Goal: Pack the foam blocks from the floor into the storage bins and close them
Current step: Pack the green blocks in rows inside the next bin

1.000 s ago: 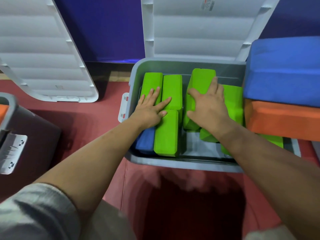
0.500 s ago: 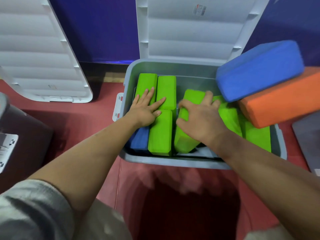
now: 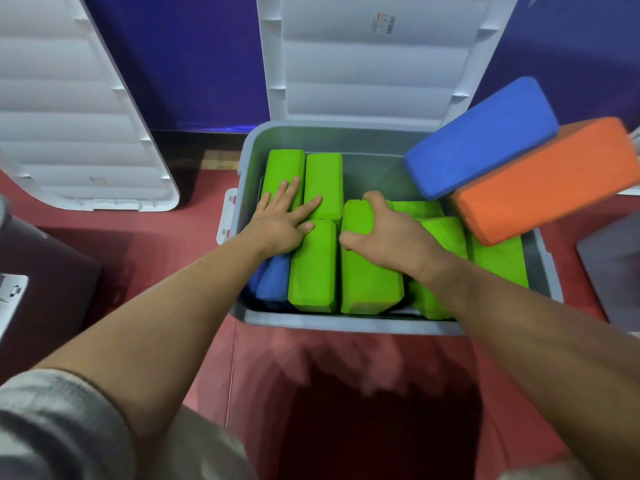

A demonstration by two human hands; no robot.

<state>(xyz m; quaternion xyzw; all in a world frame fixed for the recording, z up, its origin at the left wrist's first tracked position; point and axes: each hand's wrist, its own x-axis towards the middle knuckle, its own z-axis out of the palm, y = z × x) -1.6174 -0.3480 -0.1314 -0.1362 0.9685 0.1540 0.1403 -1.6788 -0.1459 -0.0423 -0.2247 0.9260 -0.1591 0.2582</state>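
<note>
Foam blocks, mostly green, pack a grey storage bin [image 3: 346, 324] on a red floor [image 3: 166, 244], seen from above w/ a person's two bare arms reaching in. The bin's white lid [image 3: 363, 71] stands open at the back, vs. a dark blue wall [image 3: 201, 57].

Left hand [image 3: 280, 225] lies flat, fingers straight & spread, palm down on the blocks at the bin's left side. Its fingertips rest on two far green blocks [image 3: 323, 181] lying side by side, and the thumb touches the near green block [image 3: 313, 271]. A small blue block [image 3: 275, 284] sits below the wrist, in the near-left corner.

Right hand [image 3: 388, 233] grips the middle green block [image 3: 370, 285], fingers curled over its far end, thumb on its left edge. That block lies lengthwise, just beside the near green block; can't tell if they touch. More green blocks [image 3: 498, 263] fill the bin's right side, partly hidden by the forearm.

Top right: a large blue block [image 3: 481, 136] & an orange block [image 3: 543, 183] sit tilted, overlapping the bin's right rim in view. The blue one lies against the orange one's upper side. Both are a bit blurred.

Outside the bin: a white latch [image 3: 227, 216] on its left wall, a second white lid [image 3: 69, 116] leaning further left, a dark bin [image 3: 45, 271] at the left edge, and a grey sleeve [image 3: 52, 420] bottom left.
</note>
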